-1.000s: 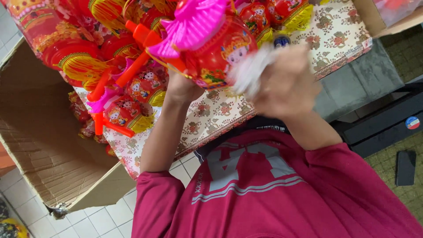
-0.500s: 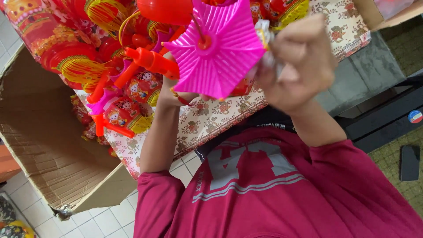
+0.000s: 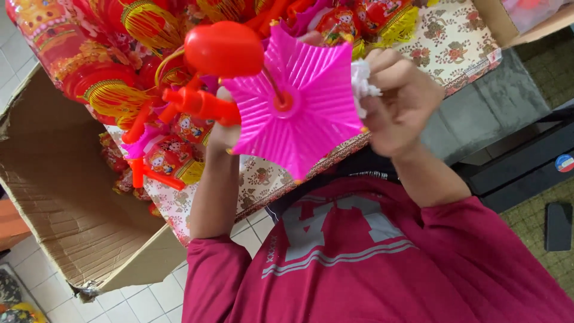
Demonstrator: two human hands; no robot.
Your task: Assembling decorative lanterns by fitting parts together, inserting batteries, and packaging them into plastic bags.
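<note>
Your left hand (image 3: pixel 224 134) sits behind the lantern top (image 3: pixel 296 113), your right hand (image 3: pixel 397 98) touching its right edge. Lanterns (image 3: pixel 137 66) pile on the table (image 3: pixel 454 48) beyond; the box (image 3: pixel 54 203) stands left.

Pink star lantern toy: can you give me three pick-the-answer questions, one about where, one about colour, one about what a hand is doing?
1. Where is the cardboard box?
A. beside the flowery table
B. on top of the table
C. on the person's lap

2. What colour is the round bulb by the pink lantern?
A. blue
B. red
C. green

3. What is the right hand doing?
A. lying flat open
B. gripping a white wad
C. pointing at the floor

Answers: 1 A, it stands open at the table's edge; 2 B, it is shiny red; 3 B, its fingers curl on the wad.
</note>
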